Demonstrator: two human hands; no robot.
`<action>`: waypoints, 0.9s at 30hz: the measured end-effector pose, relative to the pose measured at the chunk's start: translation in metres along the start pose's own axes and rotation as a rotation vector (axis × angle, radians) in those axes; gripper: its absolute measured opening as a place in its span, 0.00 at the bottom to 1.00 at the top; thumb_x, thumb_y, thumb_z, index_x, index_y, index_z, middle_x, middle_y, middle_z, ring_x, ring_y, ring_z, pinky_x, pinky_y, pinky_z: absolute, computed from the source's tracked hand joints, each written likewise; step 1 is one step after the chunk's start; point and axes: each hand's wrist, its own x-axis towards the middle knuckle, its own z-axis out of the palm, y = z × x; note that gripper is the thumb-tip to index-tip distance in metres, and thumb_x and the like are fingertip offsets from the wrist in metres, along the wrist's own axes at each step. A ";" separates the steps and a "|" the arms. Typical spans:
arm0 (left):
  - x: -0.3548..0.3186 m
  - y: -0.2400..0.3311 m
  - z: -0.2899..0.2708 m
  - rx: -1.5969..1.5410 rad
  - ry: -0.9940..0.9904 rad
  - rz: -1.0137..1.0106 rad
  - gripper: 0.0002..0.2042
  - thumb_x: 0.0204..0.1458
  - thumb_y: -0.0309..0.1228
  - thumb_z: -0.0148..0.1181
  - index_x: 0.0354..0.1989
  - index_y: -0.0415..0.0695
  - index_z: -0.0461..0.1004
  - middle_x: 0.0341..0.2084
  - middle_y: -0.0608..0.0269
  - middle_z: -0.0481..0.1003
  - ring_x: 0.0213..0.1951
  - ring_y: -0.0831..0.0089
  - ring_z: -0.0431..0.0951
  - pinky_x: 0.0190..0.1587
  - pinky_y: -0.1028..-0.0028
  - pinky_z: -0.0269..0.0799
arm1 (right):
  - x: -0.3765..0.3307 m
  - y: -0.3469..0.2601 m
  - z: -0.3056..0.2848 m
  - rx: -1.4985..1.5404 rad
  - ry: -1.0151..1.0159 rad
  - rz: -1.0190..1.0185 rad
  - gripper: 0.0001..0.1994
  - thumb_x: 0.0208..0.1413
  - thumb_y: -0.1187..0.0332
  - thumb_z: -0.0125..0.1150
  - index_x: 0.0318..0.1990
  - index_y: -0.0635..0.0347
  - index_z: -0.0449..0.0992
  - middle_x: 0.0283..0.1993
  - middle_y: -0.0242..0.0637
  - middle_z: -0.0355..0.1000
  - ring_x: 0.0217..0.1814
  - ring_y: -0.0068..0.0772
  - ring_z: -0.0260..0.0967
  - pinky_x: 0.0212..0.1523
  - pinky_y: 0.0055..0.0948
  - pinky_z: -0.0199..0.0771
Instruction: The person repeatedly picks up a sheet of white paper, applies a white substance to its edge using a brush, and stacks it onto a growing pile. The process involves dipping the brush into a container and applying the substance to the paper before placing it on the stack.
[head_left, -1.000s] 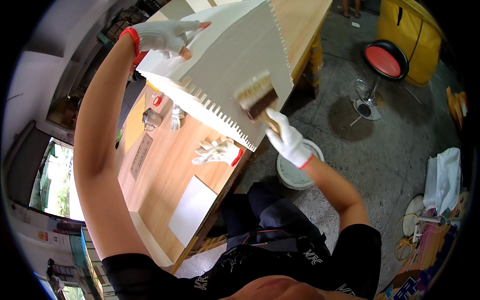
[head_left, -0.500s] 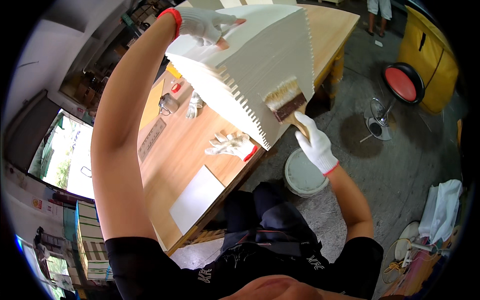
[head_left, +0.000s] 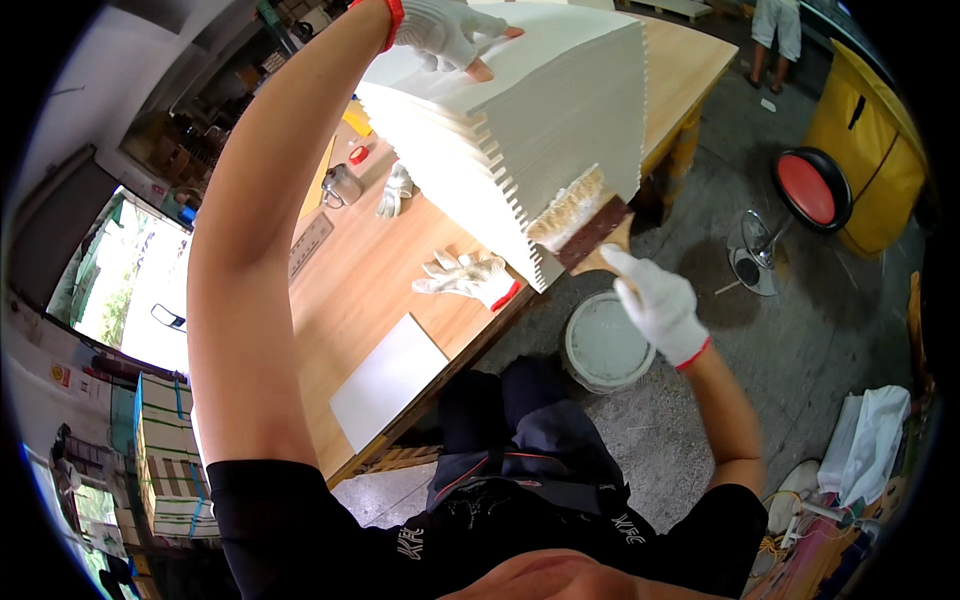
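A tall stack of white sheets [head_left: 575, 110], its edges jagged like teeth, stands at the far part of the wooden table [head_left: 365, 290]. My left hand [head_left: 440, 35], in a white glove with bare fingertips showing, lies on top of the stack with its fingers stretched out. In my gloved right hand [head_left: 662, 310] is the handle of a wide flat brush [head_left: 592, 232]. Whitish, wet-looking bristles lie at the near lower corner of the stack's side face; whether they touch it I cannot tell. Below the brush, a white bucket [head_left: 607, 345] stands on the floor.
On the table lie a loose glove [head_left: 468, 280], another glove [head_left: 396, 190], a metal cup [head_left: 341, 187], a red tape roll [head_left: 358, 155], a ruler [head_left: 311, 245] and a white board [head_left: 388, 382]. A red-seated stool [head_left: 806, 187] and a yellow bin [head_left: 872, 150] stand right. Another person's legs [head_left: 775, 40] show beyond.
My right hand has drawn the brush down the stack's side face to its near lower edge. The whole view has shifted slightly. My left hand stays on top of the stack.
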 end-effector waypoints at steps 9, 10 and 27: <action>-0.004 -0.001 -0.002 -0.031 -0.014 0.063 0.45 0.43 0.36 0.65 0.73 0.63 0.51 0.41 0.56 0.73 0.42 0.65 0.72 0.49 0.66 0.70 | 0.113 0.025 -0.077 -0.535 -0.346 -0.530 0.31 0.56 0.70 0.48 0.63 0.11 0.62 0.35 0.37 0.70 0.30 0.39 0.74 0.29 0.33 0.78; -0.007 -0.004 -0.006 -0.049 -0.032 0.080 0.45 0.43 0.37 0.66 0.73 0.62 0.51 0.42 0.55 0.73 0.42 0.64 0.72 0.49 0.66 0.70 | 0.126 0.036 -0.086 -0.581 -0.441 -0.442 0.32 0.57 0.70 0.46 0.64 0.11 0.60 0.36 0.37 0.70 0.31 0.40 0.75 0.30 0.34 0.78; -0.006 0.003 -0.006 -0.041 -0.038 0.036 0.45 0.43 0.41 0.68 0.73 0.62 0.53 0.32 0.60 0.74 0.31 0.69 0.74 0.37 0.70 0.73 | 0.117 0.030 -0.102 -0.604 -0.468 -0.447 0.29 0.61 0.69 0.40 0.64 0.11 0.57 0.35 0.34 0.69 0.31 0.40 0.76 0.30 0.31 0.79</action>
